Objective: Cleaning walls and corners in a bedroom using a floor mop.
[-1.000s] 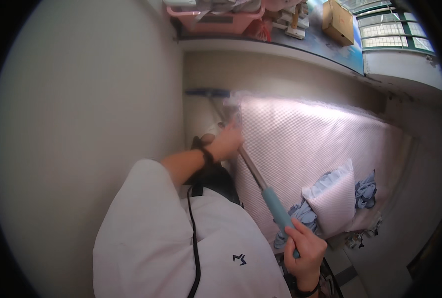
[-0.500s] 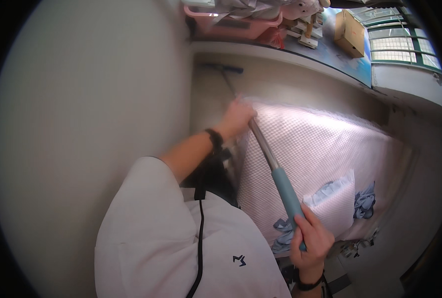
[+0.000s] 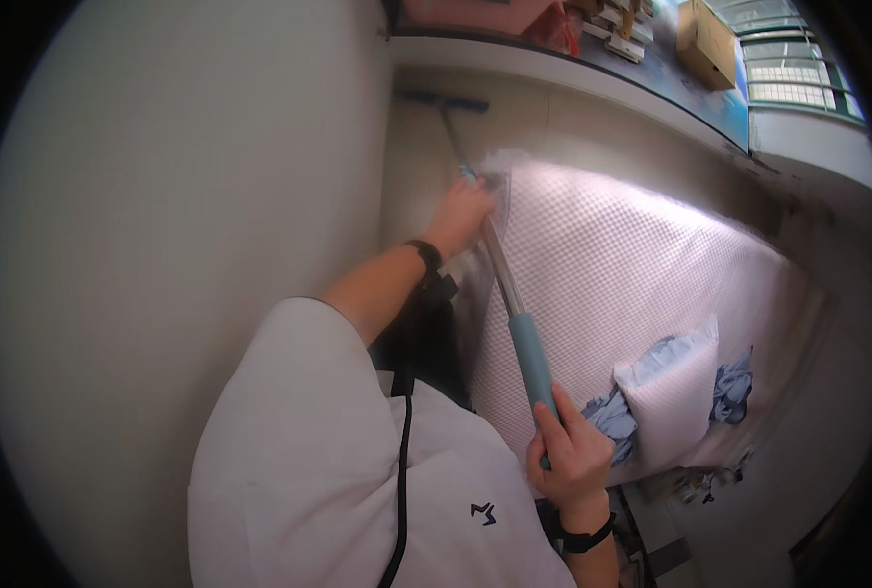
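A long mop [image 3: 499, 265] with a metal pole and a blue-green grip slants away from me. My left hand [image 3: 460, 216] is closed round the pole about halfway along. Lower down, my right hand [image 3: 573, 456] wraps the blue-green grip [image 3: 529, 355] near its end. The flat dark blue mop head [image 3: 443, 101] lies against the beige floor at the far end, close to the left wall. Beside the pole spreads a bed with a pale pink quilted cover [image 3: 632, 255].
A pillow [image 3: 671, 397] and crumpled blue cloth [image 3: 607, 421] lie on the bed. A plain wall [image 3: 191, 196] rises on the left. Beyond the floor strip [image 3: 593, 127], a raised surface holds a pink bin [image 3: 485, 15], a red bag [image 3: 556, 29] and a cardboard box [image 3: 707, 44], near a barred window [image 3: 794, 73].
My right hand has swung left with the grip end, and the pole stands steeper. My left hand still holds the pole. The view has tilted down, cutting off more of the pink bin.
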A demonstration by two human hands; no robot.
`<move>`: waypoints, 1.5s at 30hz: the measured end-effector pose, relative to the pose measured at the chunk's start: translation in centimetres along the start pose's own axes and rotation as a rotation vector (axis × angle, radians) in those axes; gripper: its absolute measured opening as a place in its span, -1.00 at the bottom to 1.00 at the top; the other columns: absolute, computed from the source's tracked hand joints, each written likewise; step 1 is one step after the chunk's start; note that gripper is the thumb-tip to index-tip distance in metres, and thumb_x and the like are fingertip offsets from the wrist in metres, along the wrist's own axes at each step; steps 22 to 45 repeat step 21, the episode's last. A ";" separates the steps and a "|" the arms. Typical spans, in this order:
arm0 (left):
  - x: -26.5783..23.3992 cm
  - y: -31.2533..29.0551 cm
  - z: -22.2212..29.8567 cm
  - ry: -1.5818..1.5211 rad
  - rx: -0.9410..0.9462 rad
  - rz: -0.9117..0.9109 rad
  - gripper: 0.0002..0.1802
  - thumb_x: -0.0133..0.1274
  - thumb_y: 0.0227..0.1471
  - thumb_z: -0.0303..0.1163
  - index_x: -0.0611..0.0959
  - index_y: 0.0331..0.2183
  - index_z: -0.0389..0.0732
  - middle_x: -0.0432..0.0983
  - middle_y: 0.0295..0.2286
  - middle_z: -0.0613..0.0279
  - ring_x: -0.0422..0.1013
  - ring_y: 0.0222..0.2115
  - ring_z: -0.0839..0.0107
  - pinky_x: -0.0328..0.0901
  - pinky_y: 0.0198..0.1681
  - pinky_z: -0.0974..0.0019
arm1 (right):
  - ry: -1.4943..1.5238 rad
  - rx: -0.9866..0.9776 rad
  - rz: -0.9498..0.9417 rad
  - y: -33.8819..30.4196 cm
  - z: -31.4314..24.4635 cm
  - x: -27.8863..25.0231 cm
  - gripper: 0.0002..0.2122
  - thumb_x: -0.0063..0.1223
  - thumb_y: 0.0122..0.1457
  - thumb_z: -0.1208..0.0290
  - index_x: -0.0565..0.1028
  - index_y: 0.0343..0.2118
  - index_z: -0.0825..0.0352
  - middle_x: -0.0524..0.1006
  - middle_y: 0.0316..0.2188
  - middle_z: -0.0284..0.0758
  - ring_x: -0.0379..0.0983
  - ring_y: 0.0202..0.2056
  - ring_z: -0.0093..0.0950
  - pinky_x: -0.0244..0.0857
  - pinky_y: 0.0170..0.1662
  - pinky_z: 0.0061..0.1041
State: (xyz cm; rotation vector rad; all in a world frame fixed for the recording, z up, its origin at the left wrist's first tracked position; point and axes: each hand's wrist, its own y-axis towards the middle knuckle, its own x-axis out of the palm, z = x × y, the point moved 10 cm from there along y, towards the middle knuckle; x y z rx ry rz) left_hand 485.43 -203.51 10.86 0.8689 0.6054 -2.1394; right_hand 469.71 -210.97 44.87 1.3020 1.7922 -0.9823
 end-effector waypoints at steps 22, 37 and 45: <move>18.6 -30.2 17.3 0.043 0.104 -0.357 -0.73 0.17 -0.01 -0.18 0.56 -0.33 -0.14 0.52 -0.24 0.09 0.18 0.18 0.05 -0.08 0.27 -0.19 | 0.124 0.167 -0.068 -34.1 -2.4 3.2 -0.66 0.15 -0.26 0.49 0.61 -0.30 0.32 0.58 -0.18 -0.05 0.55 -0.55 -0.36 0.44 -0.47 -0.48; 18.6 -30.2 17.3 0.043 0.104 -0.357 -0.73 0.17 -0.01 -0.18 0.56 -0.33 -0.14 0.52 -0.24 0.09 0.18 0.18 0.05 -0.08 0.27 -0.19 | 0.124 0.167 -0.068 -34.1 -2.4 3.2 -0.66 0.15 -0.26 0.49 0.61 -0.30 0.32 0.58 -0.18 -0.05 0.55 -0.55 -0.36 0.44 -0.47 -0.48; 18.6 -30.2 17.3 0.043 0.104 -0.357 -0.73 0.17 -0.01 -0.18 0.56 -0.33 -0.14 0.52 -0.24 0.09 0.18 0.18 0.05 -0.08 0.27 -0.19 | 0.124 0.167 -0.068 -34.1 -2.4 3.2 -0.66 0.15 -0.26 0.49 0.61 -0.30 0.32 0.58 -0.18 -0.05 0.55 -0.55 -0.36 0.44 -0.47 -0.48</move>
